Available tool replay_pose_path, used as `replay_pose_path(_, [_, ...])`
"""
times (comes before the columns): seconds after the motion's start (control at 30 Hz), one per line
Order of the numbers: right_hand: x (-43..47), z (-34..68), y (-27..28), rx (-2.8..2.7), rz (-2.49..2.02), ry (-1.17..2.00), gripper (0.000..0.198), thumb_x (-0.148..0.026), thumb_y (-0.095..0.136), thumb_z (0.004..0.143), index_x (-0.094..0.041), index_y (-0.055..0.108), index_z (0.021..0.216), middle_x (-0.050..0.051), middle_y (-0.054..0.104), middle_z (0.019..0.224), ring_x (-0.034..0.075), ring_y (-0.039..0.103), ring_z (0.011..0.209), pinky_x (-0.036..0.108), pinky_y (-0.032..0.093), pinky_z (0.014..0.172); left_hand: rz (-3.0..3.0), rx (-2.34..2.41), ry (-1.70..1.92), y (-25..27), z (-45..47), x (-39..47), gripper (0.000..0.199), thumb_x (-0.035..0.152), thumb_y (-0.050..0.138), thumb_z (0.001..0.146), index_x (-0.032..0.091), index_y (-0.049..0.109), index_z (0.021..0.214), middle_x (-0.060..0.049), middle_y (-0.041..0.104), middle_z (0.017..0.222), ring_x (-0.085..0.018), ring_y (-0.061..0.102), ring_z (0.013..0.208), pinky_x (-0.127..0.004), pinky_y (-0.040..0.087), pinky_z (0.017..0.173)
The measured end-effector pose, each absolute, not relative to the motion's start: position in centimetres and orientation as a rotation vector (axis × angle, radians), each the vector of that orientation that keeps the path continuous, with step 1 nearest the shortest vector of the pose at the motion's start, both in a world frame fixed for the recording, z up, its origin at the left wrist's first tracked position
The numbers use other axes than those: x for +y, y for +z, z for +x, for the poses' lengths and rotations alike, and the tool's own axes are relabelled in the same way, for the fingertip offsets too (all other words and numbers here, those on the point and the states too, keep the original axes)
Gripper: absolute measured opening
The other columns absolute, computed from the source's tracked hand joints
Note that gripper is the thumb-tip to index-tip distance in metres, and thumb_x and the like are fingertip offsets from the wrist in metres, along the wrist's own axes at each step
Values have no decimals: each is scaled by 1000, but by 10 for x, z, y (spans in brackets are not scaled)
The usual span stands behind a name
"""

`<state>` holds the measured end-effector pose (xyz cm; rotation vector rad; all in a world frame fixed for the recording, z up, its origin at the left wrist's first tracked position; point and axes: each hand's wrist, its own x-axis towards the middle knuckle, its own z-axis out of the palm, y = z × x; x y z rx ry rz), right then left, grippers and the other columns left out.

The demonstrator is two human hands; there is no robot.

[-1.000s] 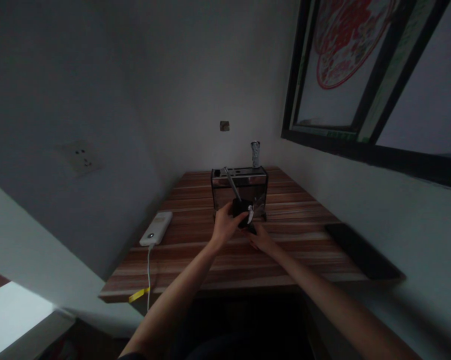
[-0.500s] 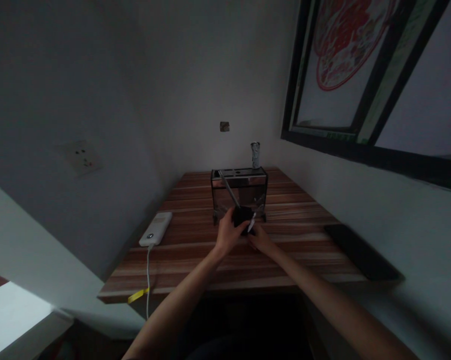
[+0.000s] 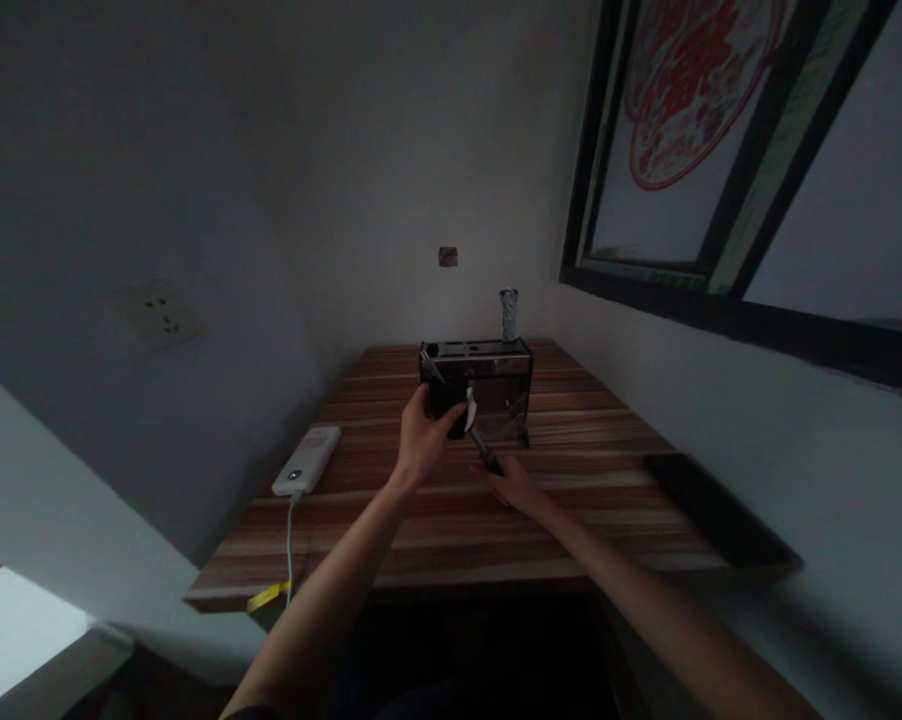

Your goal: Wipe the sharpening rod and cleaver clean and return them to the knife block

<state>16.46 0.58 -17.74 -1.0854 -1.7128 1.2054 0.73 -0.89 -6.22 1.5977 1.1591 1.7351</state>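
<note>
My left hand (image 3: 421, 430) is closed around a black piece (image 3: 447, 400), cloth-like with a white edge, wrapped about the middle of a long thin metal tool (image 3: 434, 368). The tool's tip pokes out at the upper left. At the lower right its dark handle (image 3: 490, 461) sits in my closed right hand (image 3: 515, 484). Whether the tool is a knife or a rod I cannot tell. Just behind stands a black-framed, see-through rack (image 3: 500, 410) with a slotted top. A silver patterned handle-like piece (image 3: 509, 315) rises upright at its right end.
On the wood-striped table (image 3: 376, 530) a white power bank (image 3: 307, 461) lies at the left, with a white cable (image 3: 290, 545) and yellow tag (image 3: 266, 597). A flat black slab (image 3: 721, 510) lies along the right edge. Walls close in both sides.
My left hand and the black piece have moved left and up along the tool. The handle in my right hand now shows, and less metal extends beyond the black piece.
</note>
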Motion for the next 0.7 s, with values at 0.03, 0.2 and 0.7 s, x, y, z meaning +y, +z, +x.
replay_pose_path(0.03, [5, 164, -176, -1718, -1094, 1207, 39, -56, 57, 71, -20, 45, 61, -9, 36, 36, 7, 31, 29, 19, 22, 31, 1598, 1152, 1755, -57, 4, -8, 33, 28, 70, 63, 16, 58, 92, -5, 66, 90, -18, 61, 85, -29, 47, 77])
replay_pose_path(0.2, [0, 163, -168, -1745, -1116, 1178, 43, -58, 57, 70, -21, 41, 56, -8, 36, 36, 7, 32, 30, 20, 22, 32, 1611, 1090, 1881, -33, -15, 0, 36, 31, 70, 64, 15, 61, 94, -6, 67, 92, -18, 62, 86, -30, 47, 79])
replay_pose_path(0.7, [0, 165, -168, -1814, -1129, 1131, 48, -60, 56, 70, -21, 37, 50, -6, 35, 35, 6, 32, 33, 20, 22, 35, 1494, 1027, 2094, -9, -39, 15, 32, 32, 73, 63, 13, 65, 88, -5, 68, 85, -17, 62, 79, -26, 47, 73])
